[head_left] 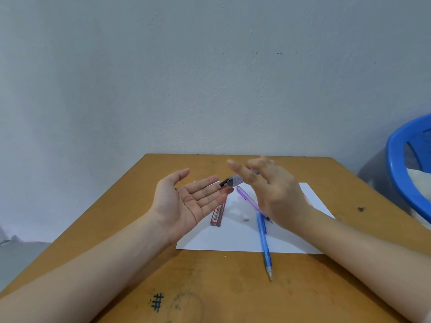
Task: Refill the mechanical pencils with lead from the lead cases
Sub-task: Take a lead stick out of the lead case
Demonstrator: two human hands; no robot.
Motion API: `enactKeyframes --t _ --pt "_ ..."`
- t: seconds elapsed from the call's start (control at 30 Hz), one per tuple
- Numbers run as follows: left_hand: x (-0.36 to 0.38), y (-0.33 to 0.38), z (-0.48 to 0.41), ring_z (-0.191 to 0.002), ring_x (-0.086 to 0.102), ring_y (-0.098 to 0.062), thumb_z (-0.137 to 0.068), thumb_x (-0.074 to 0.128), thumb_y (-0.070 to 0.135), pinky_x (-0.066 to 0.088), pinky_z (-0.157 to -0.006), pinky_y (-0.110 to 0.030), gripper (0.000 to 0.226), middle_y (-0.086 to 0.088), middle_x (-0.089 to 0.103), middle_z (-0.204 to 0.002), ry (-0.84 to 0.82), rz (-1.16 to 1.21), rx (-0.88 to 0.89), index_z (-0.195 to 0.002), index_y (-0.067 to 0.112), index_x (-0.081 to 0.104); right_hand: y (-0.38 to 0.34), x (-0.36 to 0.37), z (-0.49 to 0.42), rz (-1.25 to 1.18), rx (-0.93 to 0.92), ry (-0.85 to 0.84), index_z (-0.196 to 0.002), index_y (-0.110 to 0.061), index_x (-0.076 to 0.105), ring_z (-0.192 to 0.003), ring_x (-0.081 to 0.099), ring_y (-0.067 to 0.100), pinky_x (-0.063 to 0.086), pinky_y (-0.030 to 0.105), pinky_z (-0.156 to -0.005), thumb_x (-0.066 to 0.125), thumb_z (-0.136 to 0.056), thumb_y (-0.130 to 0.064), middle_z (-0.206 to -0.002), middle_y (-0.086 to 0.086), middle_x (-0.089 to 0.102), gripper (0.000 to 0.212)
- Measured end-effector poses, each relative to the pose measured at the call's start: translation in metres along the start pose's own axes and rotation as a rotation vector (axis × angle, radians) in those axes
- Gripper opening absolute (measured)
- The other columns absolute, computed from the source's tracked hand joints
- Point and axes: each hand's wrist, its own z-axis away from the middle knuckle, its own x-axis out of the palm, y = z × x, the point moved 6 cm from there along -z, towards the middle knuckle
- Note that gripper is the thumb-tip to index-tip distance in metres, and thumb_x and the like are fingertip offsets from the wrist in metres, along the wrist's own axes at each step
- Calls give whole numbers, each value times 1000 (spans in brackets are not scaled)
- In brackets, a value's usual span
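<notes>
My left hand [190,201] is held palm up above the desk, fingers straight, with nothing in it. My right hand [270,190] grips a clear lead case [234,181] with a black end, tilted so that end points down over my left fingertips. A red lead case [217,214] lies on the white paper [233,238], partly hidden under my left hand. On the paper a purple mechanical pencil [247,199] runs under my right hand. A blue mechanical pencil [263,241] lies half on the paper, its tip toward me.
The wooden desk [210,287] stands against a grey wall. A small white bit [246,219] sits on the paper. A blue plastic chair [408,171] stands at the right edge. A black hash mark [157,301] is drawn near the desk's front.
</notes>
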Motion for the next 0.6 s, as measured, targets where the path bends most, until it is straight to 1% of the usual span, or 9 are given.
enactKeyframes --t 0.03,0.1,0.17,0.2,0.3,0.37,0.43,0.53,0.6 --pt "0 0 0 -104 63 -44 -96 37 33 51 -84 -51 54 -33 63 -112 1 1 3 -117 -14 55 0 -1 -1 5 1 3 -138 -16 43 -83 54 19 49 32 -78 58 -86 8 -91 12 63 60" --pt "-1 0 1 -103 63 -44 -96 37 33 51 -84 -52 54 -33 62 -112 1 2 2 -118 -14 55 -1 -1 0 26 -22 -9 -130 -16 56 -84 54 20 49 32 -75 52 -91 4 -92 13 63 44" --pt "-1 0 1 -102 64 -44 -96 37 33 51 -83 -52 55 -33 63 -112 5 2 -4 -117 -14 55 -1 0 1 33 -33 -21 -124 -15 62 -86 53 20 49 33 -75 48 -93 3 -93 13 63 39" --pt "-1 0 1 -102 64 -44 -96 37 33 51 -82 -52 55 -33 63 -111 8 2 -6 -117 -14 55 -1 0 2 30 -31 -23 -127 -15 59 -86 53 20 49 33 -76 51 -91 5 -94 13 63 42" --pt "-1 -1 1 -102 64 -44 -95 38 33 52 -82 -51 54 -33 63 -111 14 11 -8 -115 -15 56 -1 0 1 17 -9 -12 -138 -13 41 -86 52 19 49 31 -77 62 -82 10 -94 12 62 65" --pt "0 -1 2 -102 64 -44 -95 38 33 52 -82 -51 54 -33 63 -111 10 15 -12 -115 -14 56 0 -1 0 18 4 -9 -139 -14 37 -84 52 18 49 30 -76 63 -81 10 -93 11 62 68" --pt "0 -1 2 -103 64 -44 -95 38 33 51 -83 -52 54 -33 63 -112 4 20 -18 -116 -14 55 -1 0 1 28 -4 -15 -137 -16 44 -86 52 18 49 30 -77 59 -84 9 -94 11 63 61" --pt "1 -2 2 -103 64 -43 -95 37 33 50 -83 -54 55 -33 63 -112 -3 30 -29 -118 -14 55 0 2 3 39 -9 -34 -125 -17 61 -86 52 19 48 31 -75 54 -88 5 -94 12 64 44" --pt "1 -2 1 -102 64 -43 -95 37 32 50 -83 -53 54 -33 62 -112 -14 37 -33 -118 -14 54 0 2 2 43 -11 -34 -123 -16 63 -87 52 19 48 31 -75 52 -90 4 -94 13 64 40"
